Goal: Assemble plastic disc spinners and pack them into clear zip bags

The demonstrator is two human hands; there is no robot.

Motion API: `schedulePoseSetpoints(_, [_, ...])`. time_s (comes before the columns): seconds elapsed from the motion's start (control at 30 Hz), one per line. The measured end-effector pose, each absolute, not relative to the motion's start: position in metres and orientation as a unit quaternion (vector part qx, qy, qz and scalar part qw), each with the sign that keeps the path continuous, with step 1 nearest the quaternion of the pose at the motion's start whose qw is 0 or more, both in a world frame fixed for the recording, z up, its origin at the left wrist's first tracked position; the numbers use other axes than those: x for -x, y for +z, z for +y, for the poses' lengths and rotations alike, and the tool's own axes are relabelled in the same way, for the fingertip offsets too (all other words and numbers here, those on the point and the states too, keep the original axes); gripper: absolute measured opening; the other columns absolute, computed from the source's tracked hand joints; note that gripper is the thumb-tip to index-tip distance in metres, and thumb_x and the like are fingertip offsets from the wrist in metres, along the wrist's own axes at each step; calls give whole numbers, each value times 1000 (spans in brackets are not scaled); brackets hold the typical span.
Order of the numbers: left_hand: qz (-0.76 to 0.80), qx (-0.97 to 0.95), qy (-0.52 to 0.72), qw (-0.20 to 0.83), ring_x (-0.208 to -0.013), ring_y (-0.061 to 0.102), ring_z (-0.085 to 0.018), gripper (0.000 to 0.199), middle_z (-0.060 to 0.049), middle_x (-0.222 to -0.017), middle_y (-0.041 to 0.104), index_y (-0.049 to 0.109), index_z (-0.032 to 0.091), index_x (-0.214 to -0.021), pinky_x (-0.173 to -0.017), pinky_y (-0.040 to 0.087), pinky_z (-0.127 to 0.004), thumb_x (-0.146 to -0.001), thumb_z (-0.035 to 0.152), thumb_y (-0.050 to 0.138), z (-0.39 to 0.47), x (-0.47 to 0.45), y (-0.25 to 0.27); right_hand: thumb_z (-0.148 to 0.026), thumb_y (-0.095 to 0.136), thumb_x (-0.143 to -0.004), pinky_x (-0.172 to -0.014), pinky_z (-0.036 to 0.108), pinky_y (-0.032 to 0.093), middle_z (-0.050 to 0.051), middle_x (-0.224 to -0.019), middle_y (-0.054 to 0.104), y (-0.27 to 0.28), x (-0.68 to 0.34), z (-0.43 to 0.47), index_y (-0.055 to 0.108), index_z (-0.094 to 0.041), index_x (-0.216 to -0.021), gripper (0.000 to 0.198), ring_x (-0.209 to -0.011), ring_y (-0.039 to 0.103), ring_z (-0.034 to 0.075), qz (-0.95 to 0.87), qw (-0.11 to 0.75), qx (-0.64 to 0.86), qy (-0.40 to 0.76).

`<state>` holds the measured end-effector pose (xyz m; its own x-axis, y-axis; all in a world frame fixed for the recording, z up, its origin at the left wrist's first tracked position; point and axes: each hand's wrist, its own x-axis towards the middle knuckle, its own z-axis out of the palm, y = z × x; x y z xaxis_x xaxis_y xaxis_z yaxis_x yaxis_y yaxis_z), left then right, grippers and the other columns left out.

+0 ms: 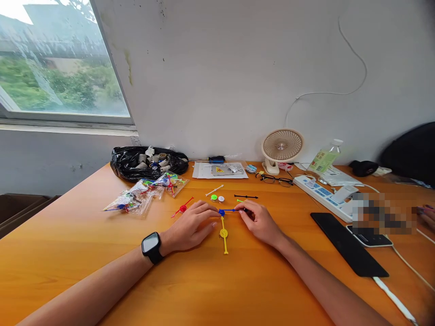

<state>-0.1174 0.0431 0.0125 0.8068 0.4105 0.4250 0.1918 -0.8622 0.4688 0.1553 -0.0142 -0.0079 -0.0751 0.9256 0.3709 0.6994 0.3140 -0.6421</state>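
A blue plastic arrow spinner [228,210], with a round hub at its left end, lies between my hands. The thumb and fingers of my right hand [258,222] pinch its right end. My left hand [190,228] rests low over the table, fingers stretched out and thumb apart, its index fingertip at the blue hub. Just below lies a yellow arrow spinner [223,233] with a round hub. Left of my left hand is a red arrow spinner [183,208]. Beyond my hands are a green disc [214,198], a white disc [221,199], a white arrow [215,190] and a black arrow [246,196].
Clear bags [132,199] of coloured parts lie at left, before a black plastic bag [118,163]. A fan [282,146], eyeglasses [277,180] and papers [202,170] stand at the back. A power strip [322,194] and black pad [346,244] lie at right, near another person's hand [427,215].
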Motion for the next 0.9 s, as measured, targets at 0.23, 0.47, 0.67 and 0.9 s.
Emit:
schedulePoseSetpoints(0.23, [130, -940, 258, 180, -122, 59, -26, 33, -10, -133, 68, 62, 25, -136, -107, 49, -43, -104, 33, 58, 31, 114, 7, -21, 53, -101, -82, 34, 54, 7, -101, 76, -8, -154, -16, 73, -22, -102, 20, -91, 70, 22, -737, 369, 545, 153])
schedulePoseSetpoints(0.47, [104, -954, 235, 154, -125, 58, -29, 38, -9, -133, 70, 61, 27, -140, -108, 48, -45, -103, 35, 59, 26, 113, 6, -20, 54, -102, -91, 37, 55, 7, -106, 78, -8, -152, -16, 75, -23, -107, 22, -98, 72, 23, -738, 368, 543, 160])
schedulePoseSetpoints(0.67, [89, -957, 241, 135, -117, 63, -27, 21, -7, -111, 78, 73, 25, -113, -100, 49, -43, -103, 38, 60, 27, 111, 6, -20, 56, -101, -92, 38, 56, 7, -108, 79, -8, -152, -15, 76, -24, -107, 22, -102, 73, 25, -738, 370, 545, 148])
schedulePoseSetpoints(0.9, [150, -950, 265, 76, -103, 64, -25, 16, -6, -106, 78, 73, 24, -95, -92, 50, -44, -101, 32, 61, 48, 123, 7, -21, 55, -101, -84, 35, 56, 7, -105, 78, -8, -156, -15, 76, -24, -106, 21, -94, 73, 23, -727, 379, 555, 140])
